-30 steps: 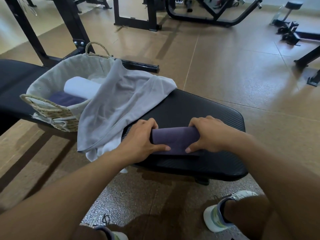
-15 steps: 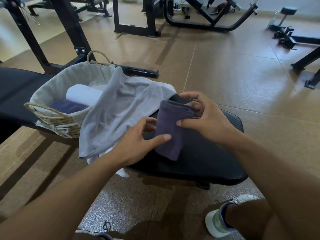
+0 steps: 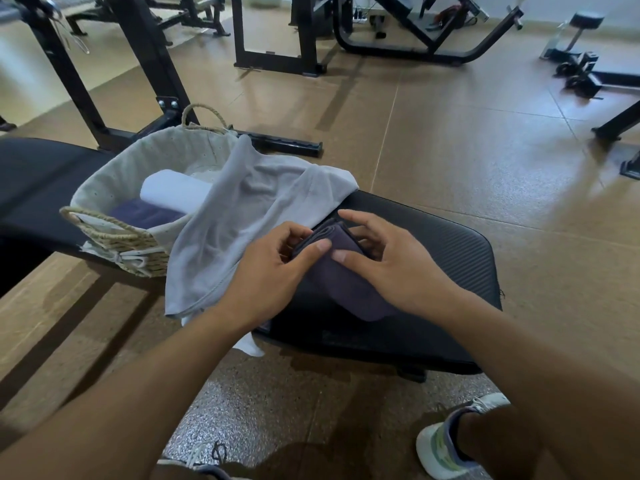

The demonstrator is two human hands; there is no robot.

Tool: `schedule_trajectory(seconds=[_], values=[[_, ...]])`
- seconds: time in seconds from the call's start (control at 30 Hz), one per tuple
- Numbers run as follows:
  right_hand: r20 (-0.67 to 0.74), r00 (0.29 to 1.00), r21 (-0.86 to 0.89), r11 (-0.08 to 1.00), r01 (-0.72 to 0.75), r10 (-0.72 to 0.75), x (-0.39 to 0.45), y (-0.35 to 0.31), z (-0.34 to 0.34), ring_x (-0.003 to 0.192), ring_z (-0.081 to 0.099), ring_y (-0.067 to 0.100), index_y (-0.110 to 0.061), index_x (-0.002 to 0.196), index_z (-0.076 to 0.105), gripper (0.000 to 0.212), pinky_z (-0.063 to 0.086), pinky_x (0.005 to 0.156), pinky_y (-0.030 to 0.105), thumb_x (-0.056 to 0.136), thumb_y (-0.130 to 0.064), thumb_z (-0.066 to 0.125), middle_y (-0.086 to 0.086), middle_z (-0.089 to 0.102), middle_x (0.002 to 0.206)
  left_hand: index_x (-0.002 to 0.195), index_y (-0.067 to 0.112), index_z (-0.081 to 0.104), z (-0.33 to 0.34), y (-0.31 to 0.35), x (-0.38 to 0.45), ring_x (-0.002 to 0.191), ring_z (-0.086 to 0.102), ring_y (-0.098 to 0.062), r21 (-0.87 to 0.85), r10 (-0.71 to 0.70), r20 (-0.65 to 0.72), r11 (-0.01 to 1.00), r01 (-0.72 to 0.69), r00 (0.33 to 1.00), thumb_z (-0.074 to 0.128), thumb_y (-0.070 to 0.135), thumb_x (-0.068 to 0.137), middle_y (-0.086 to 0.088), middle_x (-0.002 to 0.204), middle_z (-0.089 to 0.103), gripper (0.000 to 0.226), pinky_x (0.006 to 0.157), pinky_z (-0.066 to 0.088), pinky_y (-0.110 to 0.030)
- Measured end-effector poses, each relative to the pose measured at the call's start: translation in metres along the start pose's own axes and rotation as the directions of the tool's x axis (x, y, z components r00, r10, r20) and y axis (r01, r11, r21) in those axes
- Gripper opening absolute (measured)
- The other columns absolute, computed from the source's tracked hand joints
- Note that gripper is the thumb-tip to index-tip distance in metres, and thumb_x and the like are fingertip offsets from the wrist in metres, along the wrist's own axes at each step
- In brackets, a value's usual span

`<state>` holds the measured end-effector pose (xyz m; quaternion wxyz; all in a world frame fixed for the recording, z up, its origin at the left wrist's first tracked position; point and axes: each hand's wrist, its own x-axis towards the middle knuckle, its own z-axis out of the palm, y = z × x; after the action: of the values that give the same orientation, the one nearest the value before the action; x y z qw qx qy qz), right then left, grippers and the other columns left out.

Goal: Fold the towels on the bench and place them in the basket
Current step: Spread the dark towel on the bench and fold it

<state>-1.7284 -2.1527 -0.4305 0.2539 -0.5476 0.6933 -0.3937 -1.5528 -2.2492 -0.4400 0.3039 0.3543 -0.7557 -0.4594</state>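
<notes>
Both bare forearms reach forward from the bottom corners and converge over the near end of the bench (image 3: pixel 450 258). The left hand (image 3: pixel 266 271) is back-up, its fingers curled inward and its thumb stretched rightward, pressing on the top of the folded dark purple towel (image 3: pixel 346 278). The right hand (image 3: pixel 391 261) lies just beside it, also back-up; its thumb points left onto the same towel, almost meeting the left thumb, while its index finger arches over the towel's far end and the other fingers curl down behind it. Both wrists are fairly straight. A bare right lower leg shows near the bench's close edge.
</notes>
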Motion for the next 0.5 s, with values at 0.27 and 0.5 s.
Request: schedule_trajectory(seconds=[0.27,0.5], values=[[0.104,0.993,-0.222,0.972,0.075,-0.053,-0.001,0.006,0.015,0.121,0.054,0.003,-0.038,0.155,0.033,0.053,0.045,0.102,0.027,0.104,-0.045,0.048,-0.016,0.057,0.139,0.088,0.025,0.067,-0.001,-0.008,0.005,0.071,0.063,0.006,-0.012,-0.078,-0.08,0.997,0.078,0.994,0.063,0.032,0.098,0.012,0.077,0.071,0.013,0.064,0.045,-0.009],[0.058,0.994,-0.209,0.973,0.098,-0.088,0.0,0.004,0.024,0.115,0.053,-0.001,-0.032,0.157,0.032,0.053,0.042,0.101,0.022,0.106,-0.043,0.043,-0.017,0.057,0.13,0.095,0.019,0.071,-0.005,-0.012,0.009,0.084,0.068,-0.007,-0.088,-0.181,-0.132,0.981,0.171,0.974,0.057,0.043,0.1,0.005,0.088,0.075,0.028,0.076,0.052,-0.023]])
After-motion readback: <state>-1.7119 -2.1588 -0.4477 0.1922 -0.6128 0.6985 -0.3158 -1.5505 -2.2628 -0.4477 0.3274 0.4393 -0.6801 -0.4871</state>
